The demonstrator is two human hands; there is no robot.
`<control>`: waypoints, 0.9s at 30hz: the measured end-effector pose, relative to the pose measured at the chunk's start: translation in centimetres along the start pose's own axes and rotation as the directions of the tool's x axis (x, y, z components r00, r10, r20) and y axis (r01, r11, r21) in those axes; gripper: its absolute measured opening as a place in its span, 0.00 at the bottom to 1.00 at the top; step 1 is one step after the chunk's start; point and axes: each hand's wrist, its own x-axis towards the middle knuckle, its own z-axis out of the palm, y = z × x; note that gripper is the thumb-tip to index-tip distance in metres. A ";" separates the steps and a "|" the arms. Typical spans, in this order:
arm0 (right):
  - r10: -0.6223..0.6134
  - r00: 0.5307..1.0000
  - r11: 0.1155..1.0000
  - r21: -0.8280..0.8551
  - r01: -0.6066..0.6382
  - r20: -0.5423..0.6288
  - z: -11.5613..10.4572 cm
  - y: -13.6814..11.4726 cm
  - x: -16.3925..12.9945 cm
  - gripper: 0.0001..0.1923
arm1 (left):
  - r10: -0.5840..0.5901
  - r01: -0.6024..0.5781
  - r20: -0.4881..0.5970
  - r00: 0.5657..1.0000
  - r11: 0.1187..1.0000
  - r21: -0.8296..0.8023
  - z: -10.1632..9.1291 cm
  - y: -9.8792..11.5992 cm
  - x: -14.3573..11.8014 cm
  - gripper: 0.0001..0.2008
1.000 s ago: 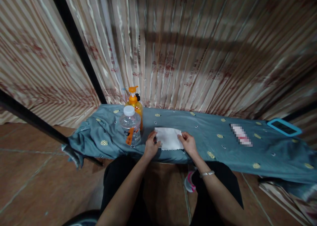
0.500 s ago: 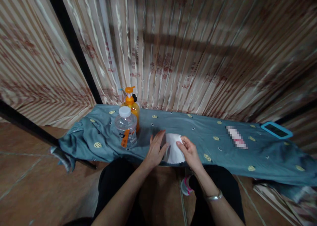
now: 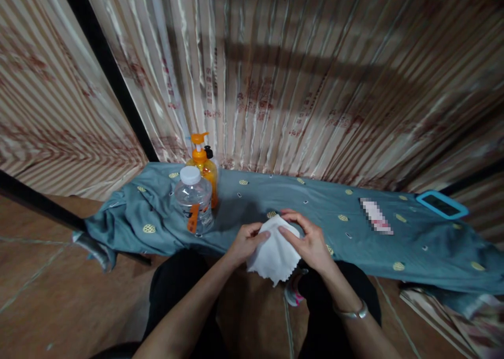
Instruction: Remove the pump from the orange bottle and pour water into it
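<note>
Starting on the left of the worktop, a clear bottle with a white cap stands upright, and just behind it there's an orange pump bottle, with a black pump top peeking out beyond. Coming right, here's my left hand, the closer one to those bottles, its grip narrow, thumb laid over the upper left edge of the white cloth. And there's the cloth itself, right between my hands and touching both, so neither is nearer. Its peak points away from me; its long axis seems to run down toward me, though the folds make that hard to tell, and the zigzag hem hangs past the worktop's near edge. On the other side, my right hand has its upper right part: thumb on the face, fingers arched by the top, a looser grip than the left. A silver bracelet circles that arm. Well apart, further right, lies a pixelated pinkish item, then a blue-framed device with a dark screen.
</note>
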 end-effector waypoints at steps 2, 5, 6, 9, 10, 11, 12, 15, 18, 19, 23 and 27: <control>0.004 0.996 0.999 0.038 -0.008 0.089 -0.4 0.1 0.4 0.31 | 0.008 -0.009 0.028 1.000 1.000 0.016 0.1 0.1 -0.1 0.21; 0.062 0.954 0.995 0.056 -0.082 0.292 -0.6 0.3 0.9 0.25 | 0.044 -0.050 0.076 0.996 0.996 0.080 0.2 0.3 -0.3 0.19; 0.093 0.944 0.993 0.046 -0.113 0.316 -0.6 0.4 1.0 0.17 | 0.048 -0.057 0.086 0.995 0.993 0.104 0.2 0.4 -0.2 0.18; 0.162 0.956 0.983 0.050 -0.179 0.247 -0.5 1.3 1.3 0.13 | 0.077 -0.088 0.075 0.994 0.983 0.162 -0.5 0.6 0.1 0.16; 0.172 0.965 0.981 0.057 -0.186 0.196 -0.5 1.9 1.5 0.14 | 0.104 -0.113 0.058 0.993 0.976 0.186 -1.0 0.6 0.4 0.15; 0.180 0.973 0.980 0.063 -0.190 0.145 -0.5 2.6 1.9 0.15 | 0.130 -0.135 0.036 0.991 0.967 0.215 -1.6 0.5 0.8 0.15; 0.190 0.977 0.978 0.066 -0.196 0.094 -0.6 3.4 2.3 0.17 | 0.141 -0.139 0.009 0.990 0.962 0.234 -2.3 0.5 1.3 0.16; 0.239 0.971 0.971 0.021 -0.238 -0.031 -0.5 6.5 3.9 0.20 | 0.182 -0.129 -0.190 0.965 0.957 0.260 -4.2 -0.1 3.0 0.26; 0.246 0.954 0.938 -0.206 -0.278 -0.171 -0.1 9.1 4.9 0.25 | 0.296 -0.140 -0.419 0.858 0.921 0.363 -5.2 -1.2 4.2 0.33; 0.211 0.952 0.918 -0.291 -0.271 -0.221 0.2 9.5 4.9 0.32 | 0.341 -0.140 -0.426 0.838 0.889 0.437 -5.3 -1.5 4.3 0.33; 0.019 0.996 0.847 -0.528 -0.062 -0.087 2.4 9.9 3.8 0.34 | 0.460 -0.217 -0.245 0.853 0.741 0.636 -4.6 -2.4 3.3 0.32; 0.010 0.986 0.748 -0.655 0.103 0.167 5.2 9.8 2.4 0.31 | 0.540 -0.292 -0.110 0.835 0.604 0.742 -3.4 -1.7 1.4 0.30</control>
